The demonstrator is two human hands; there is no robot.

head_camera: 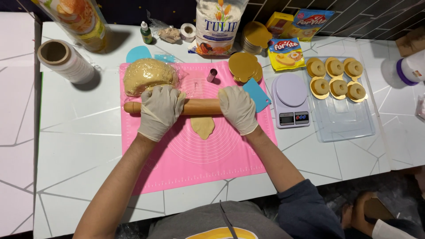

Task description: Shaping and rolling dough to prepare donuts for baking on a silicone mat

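Both gloved hands, left hand (160,109) and right hand (239,109), lie palms-down, fingers curled over the wooden rolling pin (200,106), flattening dough (202,126) on the pink mat (195,155).

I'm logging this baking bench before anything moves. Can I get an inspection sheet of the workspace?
Surface: white table with a pink silicone mat laid flat.
Job's things: wooden rolling pin lying across a small flattened dough piece; wrapped dough mound at the mat's far left corner.
Clutter: kitchen scale, blue scraper, gold boards, flour bag, film roll, clear tray holding six ring pastries.
Grips: left hand and right hand, both gloved, pressing on the pin.
Cables: nothing seen.
Surroundings: dark tiled wall behind the table.
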